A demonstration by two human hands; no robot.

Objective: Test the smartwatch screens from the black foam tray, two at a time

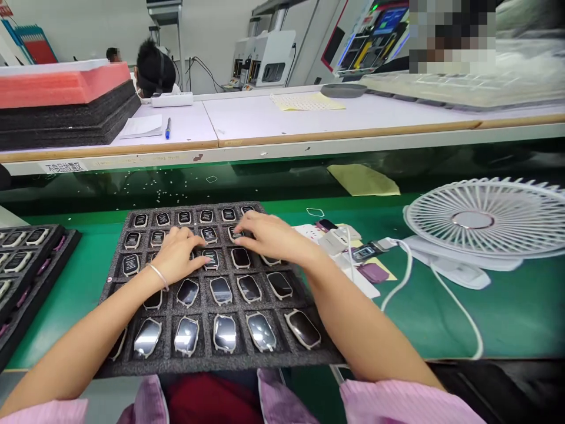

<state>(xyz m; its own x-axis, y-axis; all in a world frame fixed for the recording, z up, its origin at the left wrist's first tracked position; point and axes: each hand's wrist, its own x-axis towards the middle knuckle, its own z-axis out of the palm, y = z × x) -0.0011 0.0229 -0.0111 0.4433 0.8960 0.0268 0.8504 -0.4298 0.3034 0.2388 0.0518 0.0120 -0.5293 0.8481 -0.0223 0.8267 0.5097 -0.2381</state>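
A black foam tray (189, 365) lies before me, its compartments holding several smartwatch bodies with pale frames. Rows at the back show white text on their screens; those nearer me are dark and glossy. My left hand (179, 256) is over the middle rows, fingers apart, its thumb at a lit smartwatch (210, 259). Just above that one, the index fingertip reaches another lit smartwatch (209, 235). My right hand (269, 235) has its thumb and index finger apart at a smartwatch (232, 235) that they partly cover. Below the right thumb sits a dark-screened smartwatch (241, 258).
A second foam tray (66, 250) with watches stands at left. On the right are a white fan (474, 221), a white cable (408, 265) and a small device (366, 252). Foam sheets (66, 112) are stacked on the raised shelf (260, 123). Other people are beyond.
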